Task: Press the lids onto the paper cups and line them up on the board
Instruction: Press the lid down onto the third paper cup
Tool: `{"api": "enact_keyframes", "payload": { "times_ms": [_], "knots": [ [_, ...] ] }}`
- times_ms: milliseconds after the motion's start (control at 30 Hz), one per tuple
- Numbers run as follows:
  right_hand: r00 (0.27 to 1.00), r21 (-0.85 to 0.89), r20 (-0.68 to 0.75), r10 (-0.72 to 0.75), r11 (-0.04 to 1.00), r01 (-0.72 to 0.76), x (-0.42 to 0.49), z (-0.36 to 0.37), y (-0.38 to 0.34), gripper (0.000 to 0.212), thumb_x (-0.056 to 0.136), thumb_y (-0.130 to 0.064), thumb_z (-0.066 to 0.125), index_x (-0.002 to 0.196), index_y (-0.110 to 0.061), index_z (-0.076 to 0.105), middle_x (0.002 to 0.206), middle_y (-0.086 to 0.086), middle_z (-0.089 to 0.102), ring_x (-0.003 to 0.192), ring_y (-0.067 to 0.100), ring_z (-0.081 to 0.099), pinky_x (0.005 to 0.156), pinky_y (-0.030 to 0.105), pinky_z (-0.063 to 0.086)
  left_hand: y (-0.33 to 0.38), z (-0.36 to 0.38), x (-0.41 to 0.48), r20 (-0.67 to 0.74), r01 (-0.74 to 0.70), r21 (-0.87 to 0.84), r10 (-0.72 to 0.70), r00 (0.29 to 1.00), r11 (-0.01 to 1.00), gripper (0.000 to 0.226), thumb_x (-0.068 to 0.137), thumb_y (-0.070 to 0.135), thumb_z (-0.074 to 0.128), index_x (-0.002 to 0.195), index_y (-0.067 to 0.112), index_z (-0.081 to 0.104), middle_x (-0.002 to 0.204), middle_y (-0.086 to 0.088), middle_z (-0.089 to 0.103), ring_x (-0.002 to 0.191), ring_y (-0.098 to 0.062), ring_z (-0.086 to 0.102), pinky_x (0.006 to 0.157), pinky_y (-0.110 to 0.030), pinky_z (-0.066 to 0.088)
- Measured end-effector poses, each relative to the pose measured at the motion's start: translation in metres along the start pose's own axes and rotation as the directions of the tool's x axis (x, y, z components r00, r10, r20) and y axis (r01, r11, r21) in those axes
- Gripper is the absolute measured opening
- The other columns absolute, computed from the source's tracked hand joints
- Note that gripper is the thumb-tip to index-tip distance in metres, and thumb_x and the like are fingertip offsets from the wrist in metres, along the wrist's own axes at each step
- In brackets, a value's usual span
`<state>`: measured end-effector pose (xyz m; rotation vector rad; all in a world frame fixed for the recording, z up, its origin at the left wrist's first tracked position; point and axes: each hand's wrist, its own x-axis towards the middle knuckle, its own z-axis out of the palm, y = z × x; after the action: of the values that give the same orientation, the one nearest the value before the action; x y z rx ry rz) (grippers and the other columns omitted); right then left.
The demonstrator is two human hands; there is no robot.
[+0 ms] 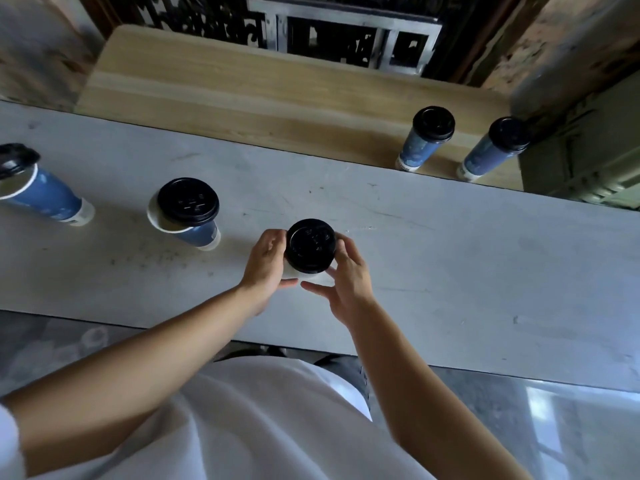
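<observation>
Shirt (242, 427): white, nearest the camera, below both forearms
Landmark: the grey table (450, 271), a long pale slab with scuffs, running left to right
Left hand (266, 265): at the near middle of the grey table, fingers curled around the left side of the held cup, thumb stretched under its near side
Right hand (346, 275): on the cup's right side, fingertips touching the lid rim, thumb spread toward the left thumb, the two thumbs just apart
Held cup (294, 273): stands upright at the near middle of the grey table between both hands; only a pale strip of wall shows under the lid; contents hidden
Held lid (310, 245): black, round, covering the cup mouth; whether it is fully seated cannot be told
Second cup (201, 233): blue, on the grey table left of the held cup, with a black lid (188, 201) lying off-centre so a crescent of white rim shows at the left; the inside cannot be seen
Third cup (48, 199): blue, at the table's far left, its black lid (15, 161) tilted and only partly on; a sliver of pale inside shows, contents unclear
Board (242, 84): light wood, beyond the far edge of the grey table
Lidded cups: two blue cups (420, 147) (485, 157) side by side on the right end of the board, near the grey table's far edge, black lids closed
</observation>
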<state>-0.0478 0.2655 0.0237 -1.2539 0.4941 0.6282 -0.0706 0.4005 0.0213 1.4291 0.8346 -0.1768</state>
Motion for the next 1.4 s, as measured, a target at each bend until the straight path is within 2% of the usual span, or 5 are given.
{"api": "enact_keyframes", "payload": {
  "times_ms": [167,400,867,1100,1400],
  "knots": [
    [1.0,0.101,-0.006,0.01,0.995,-0.01,0.003,-0.013,-0.005,0.026,0.102,-0.032,0.057,0.119,-0.015,0.066,0.121,0.011,0.069,0.12,0.031,0.065,0.085,0.056,0.06,0.012,0.0,0.004,0.065,0.086,0.005,-0.086,0.994,0.996,0.02,0.098,0.033,0.046,0.106,0.027,0.064,0.114,-0.002,0.067,0.109,-0.017,0.065,0.08,-0.053,0.062],
    [0.998,-0.068,0.069,0.014,0.998,-0.009,0.003,-0.023,-0.013,0.033,0.106,-0.034,0.047,0.125,-0.022,0.071,0.124,0.001,0.072,0.123,0.022,0.063,0.084,0.038,0.059,0.018,0.003,0.006,0.072,0.134,0.023,-0.135,0.988,0.991,0.036,0.095,0.052,0.058,0.099,0.016,0.057,0.116,-0.005,0.066,0.102,-0.02,0.067,0.072,-0.051,0.063],
    [1.0,-0.042,-0.03,0.009,0.999,-0.01,0.025,-0.004,-0.025,0.038,0.106,-0.041,0.043,0.118,-0.015,0.067,0.128,0.012,0.064,0.117,0.032,0.064,0.074,0.051,0.063,0.039,0.001,0.026,0.162,0.122,-0.039,-0.114,0.98,0.992,0.024,0.097,0.042,0.06,0.111,0.024,0.065,0.128,0.0,0.062,0.109,-0.025,0.064,0.072,-0.055,0.062],
    [1.0,0.192,-0.004,0.002,0.981,-0.001,0.006,-0.009,-0.006,0.02,0.105,-0.029,0.053,0.11,-0.022,0.07,0.111,-0.003,0.072,0.12,0.024,0.061,0.099,0.042,0.056,0.033,0.013,0.019,0.13,0.084,-0.132,-0.066,0.989,0.988,0.029,0.106,0.03,0.042,0.112,0.017,0.067,0.121,-0.009,0.067,0.113,-0.027,0.065,0.072,-0.054,0.062],
    [1.0,-0.081,0.027,-0.017,0.997,0.019,0.02,-0.018,-0.013,0.037,0.106,-0.045,0.043,0.122,-0.026,0.07,0.128,-0.002,0.068,0.13,0.023,0.057,0.09,0.049,0.059,0.033,0.012,0.028,0.012,0.164,0.008,-0.165,0.986,0.986,0.031,0.095,0.046,0.059,0.094,0.015,0.059,0.114,-0.01,0.066,0.103,-0.025,0.068,0.07,-0.052,0.063]
  ]
}}
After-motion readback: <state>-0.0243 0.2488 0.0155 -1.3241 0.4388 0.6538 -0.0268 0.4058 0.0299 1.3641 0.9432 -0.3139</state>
